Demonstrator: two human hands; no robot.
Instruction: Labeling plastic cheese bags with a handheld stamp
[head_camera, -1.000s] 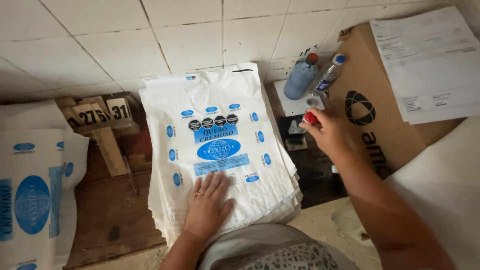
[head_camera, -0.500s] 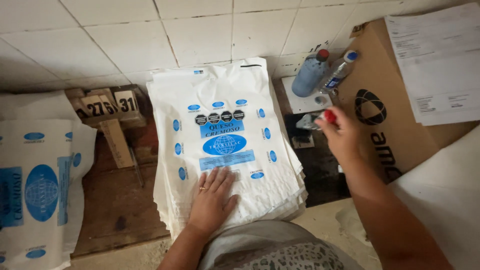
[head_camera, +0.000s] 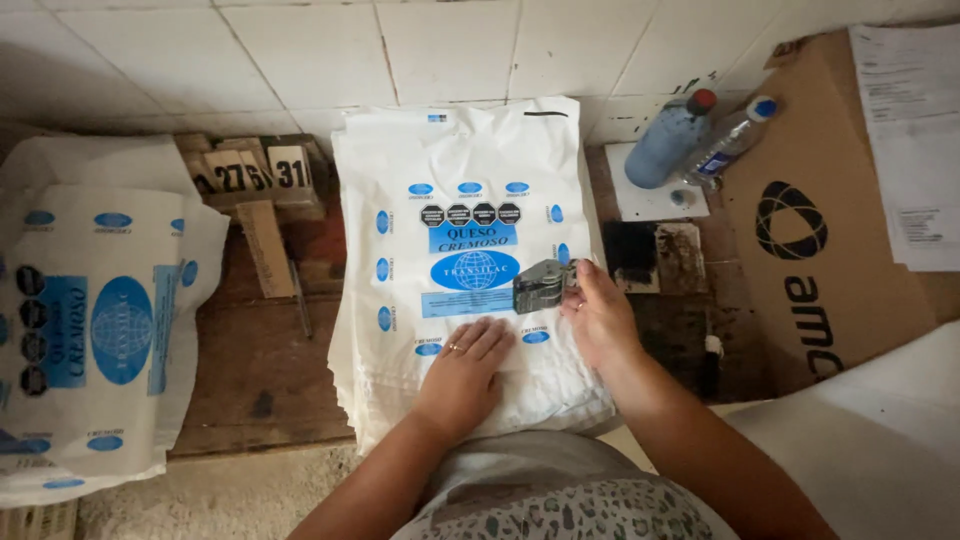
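A stack of white plastic bags with blue print lies in front of me on a wooden tabletop. My left hand rests flat on the lower part of the top bag, fingers spread, a ring on one finger. My right hand grips a small metal hand stamp and presses it onto the bag just right of the blue printed oval.
A second pile of printed bags lies at the left. Wooden number blocks sit behind it. Two plastic bottles stand on a white tile by a dark ink pad. A cardboard box with papers stands at the right.
My right hand has come from the ink pad area leftward and now holds the stamp down on the top bag. My left hand stays flat on the stack.
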